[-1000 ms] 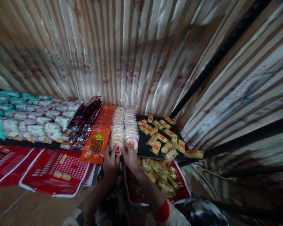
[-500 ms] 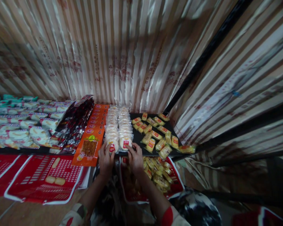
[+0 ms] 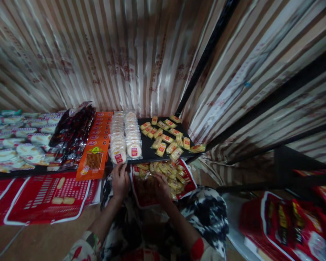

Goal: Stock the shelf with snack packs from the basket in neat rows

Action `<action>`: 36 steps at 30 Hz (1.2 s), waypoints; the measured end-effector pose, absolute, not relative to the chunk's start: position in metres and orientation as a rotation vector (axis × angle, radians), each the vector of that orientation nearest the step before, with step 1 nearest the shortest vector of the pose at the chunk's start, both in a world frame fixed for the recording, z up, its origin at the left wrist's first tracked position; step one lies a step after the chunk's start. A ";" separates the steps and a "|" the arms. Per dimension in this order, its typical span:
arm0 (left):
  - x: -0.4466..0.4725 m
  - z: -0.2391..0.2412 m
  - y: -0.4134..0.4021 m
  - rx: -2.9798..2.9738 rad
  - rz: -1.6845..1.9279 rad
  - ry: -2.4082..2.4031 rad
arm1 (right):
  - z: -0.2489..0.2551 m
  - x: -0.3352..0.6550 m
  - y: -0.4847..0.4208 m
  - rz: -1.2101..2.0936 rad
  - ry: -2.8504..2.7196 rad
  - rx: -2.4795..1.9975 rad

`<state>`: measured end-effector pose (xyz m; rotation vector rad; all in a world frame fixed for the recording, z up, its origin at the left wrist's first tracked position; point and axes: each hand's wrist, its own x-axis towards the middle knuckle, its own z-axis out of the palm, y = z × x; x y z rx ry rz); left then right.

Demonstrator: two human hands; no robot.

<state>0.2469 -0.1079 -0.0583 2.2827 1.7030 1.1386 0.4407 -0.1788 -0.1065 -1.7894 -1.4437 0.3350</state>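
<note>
Two rows of round white rice crackers in clear wrappers stand on the black shelf [image 3: 149, 158]. My left hand [image 3: 121, 181] is at the front edge of the left row [image 3: 118, 154], its fingertips at the foremost pack and its thumb apart. The right row [image 3: 134, 150] stands just beside it. My right hand [image 3: 162, 186] is lower, over a red basket [image 3: 137, 198] of small yellow-wrapped snack packets [image 3: 172, 175]. Its fingers are curled in, with a shiny clear wrapper close to the fingertips; what they hold is too dark to make out.
Loose yellow packets [image 3: 167, 138] lie on the shelf's right end. To the left are an orange snack sheet [image 3: 93, 156], dark packets [image 3: 73, 136] and white packets [image 3: 29, 152]. Another red basket [image 3: 45, 199] holds a few pale packets. Black poles [image 3: 260, 105] cross the right side.
My right hand has left the front of the right cracker row and moved down over the basket. My left hand stays by the left row, slightly lower. The view has shifted right.
</note>
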 end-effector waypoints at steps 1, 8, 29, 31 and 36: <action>0.250 -0.062 -0.114 2.301 1.095 1.649 | -0.113 0.445 -0.184 0.367 -1.444 -1.832; 0.281 -0.089 -0.128 2.241 0.611 1.378 | -0.115 0.445 -0.182 0.569 -1.551 -1.881; 0.322 -0.108 -0.067 2.063 -0.258 1.764 | -0.124 0.459 -0.174 0.755 -1.802 -2.054; 0.324 -0.109 -0.063 2.030 -0.266 1.790 | -0.125 0.459 -0.175 0.758 -1.779 -2.029; 0.326 -0.109 -0.061 1.931 -0.305 1.795 | -0.130 0.458 -0.181 0.732 -1.664 -2.021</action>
